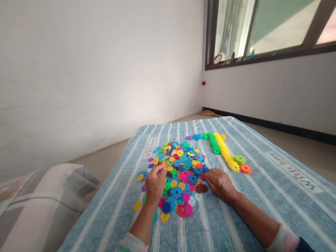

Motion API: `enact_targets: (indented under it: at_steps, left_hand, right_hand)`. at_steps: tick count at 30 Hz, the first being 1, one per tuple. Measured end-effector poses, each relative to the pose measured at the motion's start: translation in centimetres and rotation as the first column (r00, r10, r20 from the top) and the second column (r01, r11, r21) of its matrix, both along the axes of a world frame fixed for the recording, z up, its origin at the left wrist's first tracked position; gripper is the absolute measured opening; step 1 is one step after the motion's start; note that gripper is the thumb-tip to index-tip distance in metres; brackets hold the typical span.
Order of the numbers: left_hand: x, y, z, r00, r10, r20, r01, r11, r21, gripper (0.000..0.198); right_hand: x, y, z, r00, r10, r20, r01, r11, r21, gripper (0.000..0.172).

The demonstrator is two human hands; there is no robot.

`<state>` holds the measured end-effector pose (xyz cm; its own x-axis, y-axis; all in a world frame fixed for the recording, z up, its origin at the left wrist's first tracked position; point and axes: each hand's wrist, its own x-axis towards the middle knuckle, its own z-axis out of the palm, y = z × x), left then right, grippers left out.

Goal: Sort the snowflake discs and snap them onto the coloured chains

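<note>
Daylight via upper-right window; wall brighter near corner, greyer far left. Soft shadows, wide-angle edge stretch, fine detail smeared.

Pretty sure this is somebody's home: window with a little blue bottle along its bottom edge, plain white wall left of it, homey striped "With love" cloth below it.
</note>
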<state>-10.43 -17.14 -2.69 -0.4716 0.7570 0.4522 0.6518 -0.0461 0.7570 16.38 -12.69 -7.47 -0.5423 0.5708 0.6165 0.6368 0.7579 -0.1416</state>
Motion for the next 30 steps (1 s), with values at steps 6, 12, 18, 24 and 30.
enact_targets:
  at_steps: [6,12,18,24,30]
  left_hand:
    - [0.0,-1.1,0.5,0.962,-0.256,-0.093,0.225,0.939,-0.258,0.018]
    - [0.7,-2.5,1.9,0.856,-0.422,-0.299,0.274,0.860,-0.430,0.010]
    - [1.7,-3.5,2.6,0.731,-0.551,-0.402,0.276,0.778,-0.564,0.011]
    - [2.2,-3.5,3.1,0.722,-0.578,-0.382,0.264,0.739,-0.620,0.008]
    - [2.2,-3.4,3.0,0.729,-0.573,-0.375,0.292,0.756,-0.586,0.019]
  right_hand:
    - [-0.1,0.0,-0.1,1.000,-0.011,0.016,0.011,1.000,-0.011,0.033]
    - [0.0,0.0,-0.2,0.999,-0.022,0.044,0.023,0.999,-0.033,0.033]
    - [-0.1,-0.1,0.0,1.000,-0.019,0.016,0.020,0.999,-0.042,0.034]
    - [0.0,0.0,0.1,1.000,-0.008,-0.008,0.007,0.996,-0.092,0.031]
    - [-0.1,0.2,0.0,0.999,0.010,-0.034,-0.014,0.992,-0.127,0.031]
